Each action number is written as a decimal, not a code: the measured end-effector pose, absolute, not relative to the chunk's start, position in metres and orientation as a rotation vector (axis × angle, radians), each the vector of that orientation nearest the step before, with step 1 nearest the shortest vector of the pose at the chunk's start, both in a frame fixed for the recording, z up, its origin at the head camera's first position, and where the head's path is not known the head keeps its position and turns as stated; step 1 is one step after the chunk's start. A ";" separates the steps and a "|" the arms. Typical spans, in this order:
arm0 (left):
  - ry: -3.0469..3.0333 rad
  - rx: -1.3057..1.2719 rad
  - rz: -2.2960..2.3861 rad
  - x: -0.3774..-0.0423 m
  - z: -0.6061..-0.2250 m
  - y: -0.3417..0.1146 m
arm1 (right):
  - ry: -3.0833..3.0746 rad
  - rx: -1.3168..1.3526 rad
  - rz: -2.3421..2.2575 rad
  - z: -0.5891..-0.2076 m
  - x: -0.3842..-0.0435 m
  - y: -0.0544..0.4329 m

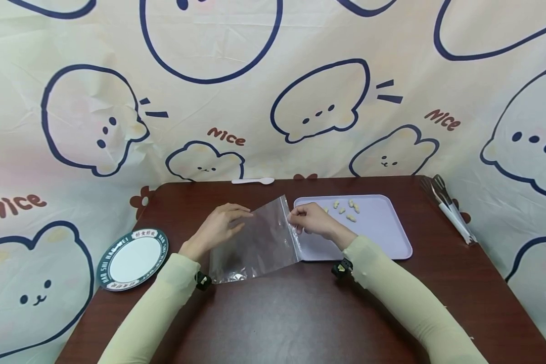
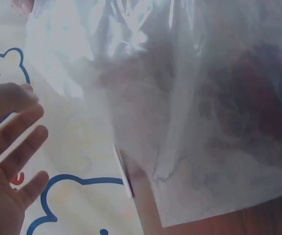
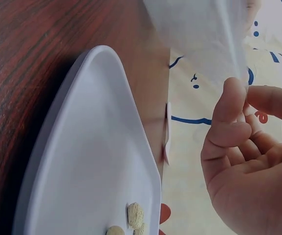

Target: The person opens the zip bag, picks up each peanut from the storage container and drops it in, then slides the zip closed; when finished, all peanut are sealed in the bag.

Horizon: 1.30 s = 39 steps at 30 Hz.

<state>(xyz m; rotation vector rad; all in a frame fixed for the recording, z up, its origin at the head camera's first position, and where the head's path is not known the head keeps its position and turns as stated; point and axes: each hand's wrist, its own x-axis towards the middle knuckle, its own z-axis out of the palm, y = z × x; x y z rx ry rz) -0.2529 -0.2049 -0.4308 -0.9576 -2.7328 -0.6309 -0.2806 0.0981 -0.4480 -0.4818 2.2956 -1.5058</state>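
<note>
A clear plastic zip bag [image 1: 259, 242] hangs tilted over the table, its zip edge facing right. My right hand [image 1: 316, 220] pinches that edge between thumb and forefinger, as the right wrist view also shows at the bag's corner [image 3: 199, 34]. Beside the bag's upper left part is my left hand [image 1: 220, 227], fingers spread and pointing right. In the left wrist view those fingers [image 2: 26, 147] are extended, with the see-through film [image 2: 141, 98] to their right. Below and right of the right hand lies a pale lilac tray [image 1: 382, 237] bearing several peanuts [image 1: 351, 218].
A green-rimmed white plate [image 1: 134, 259] sits at the table's left edge. A white spoon [image 1: 253, 181] lies along the back edge. At the right edge are a whisk [image 1: 443, 189] and a fork-like utensil [image 1: 429, 189] with white handles. A patterned cloth [image 1: 255, 111] hangs behind the table.
</note>
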 end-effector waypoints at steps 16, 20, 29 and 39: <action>-2.833 -0.674 -1.192 -0.231 -0.428 -0.162 | 2.291 -0.479 -1.528 -0.445 -0.279 0.094; -2.836 -0.615 -1.259 -0.228 -0.428 -0.155 | 2.294 -0.461 -1.538 -0.445 -0.279 0.094; -2.811 -0.538 -1.314 -0.221 -0.437 -0.136 | 2.286 -0.421 -1.581 -0.445 -0.277 0.091; -2.761 -0.464 -1.415 -0.218 -0.442 -0.117 | 2.300 -0.425 -1.609 -0.442 -0.273 0.088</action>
